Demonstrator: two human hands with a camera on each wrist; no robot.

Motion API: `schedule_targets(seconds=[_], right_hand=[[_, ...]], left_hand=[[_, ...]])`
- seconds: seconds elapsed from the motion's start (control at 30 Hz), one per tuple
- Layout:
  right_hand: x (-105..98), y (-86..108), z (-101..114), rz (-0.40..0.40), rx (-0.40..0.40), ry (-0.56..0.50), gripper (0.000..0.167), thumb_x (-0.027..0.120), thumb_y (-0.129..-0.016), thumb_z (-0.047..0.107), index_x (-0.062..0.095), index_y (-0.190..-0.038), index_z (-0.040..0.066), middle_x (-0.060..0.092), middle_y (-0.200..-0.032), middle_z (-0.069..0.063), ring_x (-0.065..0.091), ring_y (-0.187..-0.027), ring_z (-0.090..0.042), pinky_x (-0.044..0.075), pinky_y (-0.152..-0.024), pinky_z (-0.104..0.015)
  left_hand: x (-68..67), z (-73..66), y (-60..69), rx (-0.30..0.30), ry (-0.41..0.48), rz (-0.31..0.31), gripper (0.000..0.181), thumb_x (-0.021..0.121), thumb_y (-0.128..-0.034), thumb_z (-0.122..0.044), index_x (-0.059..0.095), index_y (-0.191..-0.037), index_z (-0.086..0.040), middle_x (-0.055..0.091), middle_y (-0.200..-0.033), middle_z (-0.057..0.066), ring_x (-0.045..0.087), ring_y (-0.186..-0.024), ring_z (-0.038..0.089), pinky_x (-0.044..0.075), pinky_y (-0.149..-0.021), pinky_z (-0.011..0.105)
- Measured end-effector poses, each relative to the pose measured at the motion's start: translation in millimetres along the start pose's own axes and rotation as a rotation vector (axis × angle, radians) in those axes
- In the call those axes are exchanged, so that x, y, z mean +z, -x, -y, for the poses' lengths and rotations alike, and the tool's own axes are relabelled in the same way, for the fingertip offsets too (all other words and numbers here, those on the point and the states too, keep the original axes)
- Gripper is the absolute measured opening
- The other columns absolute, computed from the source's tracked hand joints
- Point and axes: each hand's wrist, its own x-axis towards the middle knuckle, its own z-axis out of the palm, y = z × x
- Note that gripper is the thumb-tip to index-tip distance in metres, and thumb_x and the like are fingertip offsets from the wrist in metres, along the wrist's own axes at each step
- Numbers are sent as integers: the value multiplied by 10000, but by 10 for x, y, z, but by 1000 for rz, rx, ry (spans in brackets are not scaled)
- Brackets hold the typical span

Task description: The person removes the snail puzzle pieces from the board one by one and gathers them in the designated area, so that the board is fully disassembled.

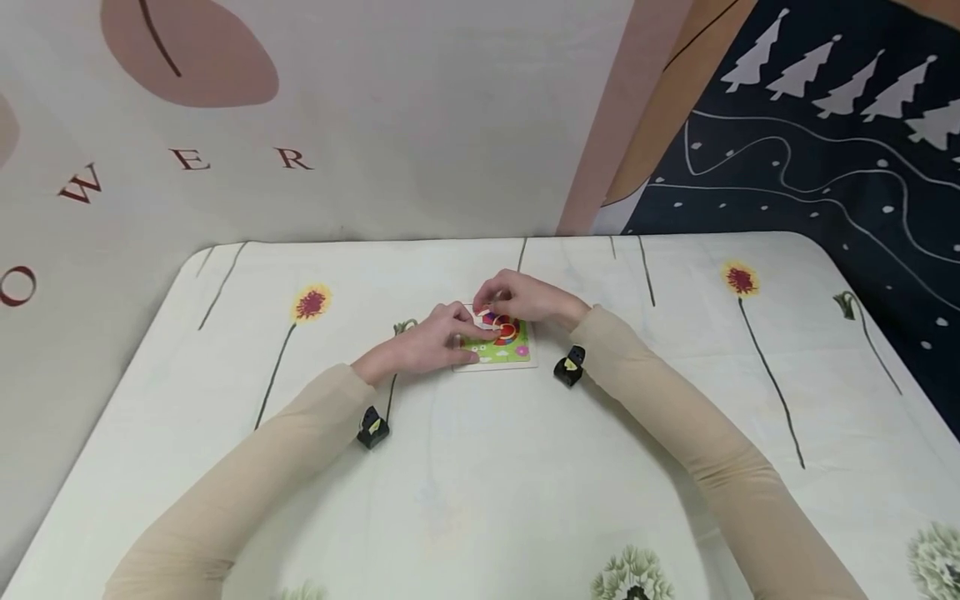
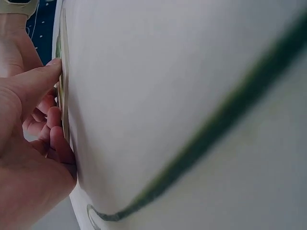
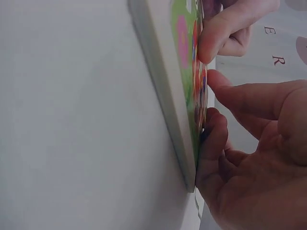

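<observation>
Four dark red letters [image 1: 190,159], O W E R, on the pale wall, far left. Next, my left sleeve [image 1: 281,450], beige, reaching in over the white surface [image 1: 480,517]. Printed sunflower [image 1: 311,302] on the cloth above it, long stem running down. Small black device [image 1: 372,427] under my left wrist.

My left hand [image 1: 431,340] is at the left side of a flat picture board [image 1: 495,360], fingers apart, one straight finger pressing on the red part of the picture, another digit at the near left corner. Board lies flat in the middle of the surface, toward the far edge; green ground, pink flower at its right, pale border. A thin colourful piece [image 3: 203,93] sits slightly proud of it, near the middle.

My right hand [image 1: 528,298] comes over the board's far side, thumb and a finger pinching that piece, as far as I can tell; fingertips partly hidden. Black device [image 1: 570,367] at the right wrist, just beside the board. Right sleeve [image 1: 675,417], beige too. Farther right, second sunflower [image 1: 740,277] on the cloth; behind, dark hanging [image 1: 795,158] with white trees and wavy lines.
</observation>
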Motion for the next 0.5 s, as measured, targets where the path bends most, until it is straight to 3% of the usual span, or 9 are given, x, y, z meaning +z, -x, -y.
schedule_targets(seconds=[0.17,0.5], right_hand=[[-26,-10,-19,24,-51,-32,246,476,-921,-81,662,-1072,-31,628,-1111,-122,498,-916,-210,383,-838,-329],[-32,28,-27,-8,13,-91,300,457,-909,-89,668,-1098,13,610,-1129,-113,493,-1007,-226,369,-896,-354]], left_hand=[[4,3,-29,-13,-5,13,403,712,-878,-115,650,-1276,-132,483,-1052,93,368,-943,256,317,-767,351],[-13,-21,-27,-43,2,38,404,701,-888,-113,642,-1286,-137,467,-1056,95,353,-941,260,313,-757,348]])
